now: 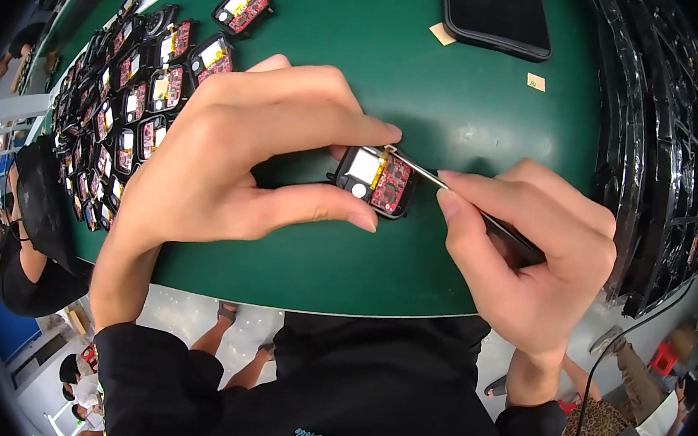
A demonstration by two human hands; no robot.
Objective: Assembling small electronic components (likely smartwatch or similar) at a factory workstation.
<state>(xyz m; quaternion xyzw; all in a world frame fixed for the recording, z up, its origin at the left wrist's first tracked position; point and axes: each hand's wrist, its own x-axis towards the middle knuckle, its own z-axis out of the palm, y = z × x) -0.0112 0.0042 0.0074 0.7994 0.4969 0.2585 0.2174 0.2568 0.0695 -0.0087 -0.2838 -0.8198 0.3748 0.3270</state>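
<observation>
On the green tabletop [459, 103], near its front edge, we find the small black module [375, 180] with its red circuit board facing up. Our left hand [230, 149] steadies the module from its left, fingers closed on its edges. Our right hand [529, 250], to the module's right, grips tweezers [451, 192] that slant up-left, tip touching the module's upper edge.
</observation>
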